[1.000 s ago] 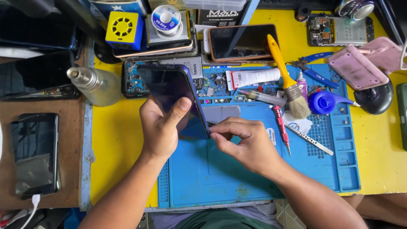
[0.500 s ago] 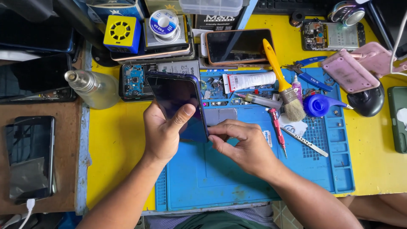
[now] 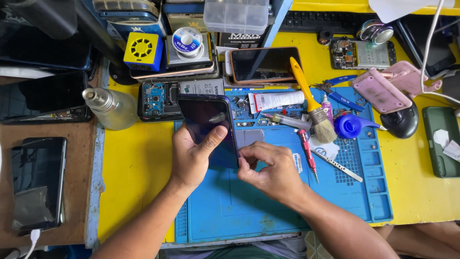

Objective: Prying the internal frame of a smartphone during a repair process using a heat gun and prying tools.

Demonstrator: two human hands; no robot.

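My left hand (image 3: 191, 156) grips a dark smartphone (image 3: 207, 124) from its left side, with the thumb lying across the black screen. It is held just above a blue work mat (image 3: 268, 206). My right hand (image 3: 270, 170) has its fingertips pinched at the phone's lower right edge. What sits between those fingertips is too small to make out.
On the mat lie a yellow-handled brush (image 3: 311, 103), a red screwdriver (image 3: 306, 151), a white tube (image 3: 278, 100), a blue blower (image 3: 352, 126) and tweezers (image 3: 338, 165). An opened phone (image 3: 160, 98) and a clear bottle (image 3: 110, 108) stand left. Other phones and pink cases lie around the yellow table (image 3: 136, 168).
The view has shifted slightly. Both hands stay on the phone, with my right fingertips working a little lower along its right edge.
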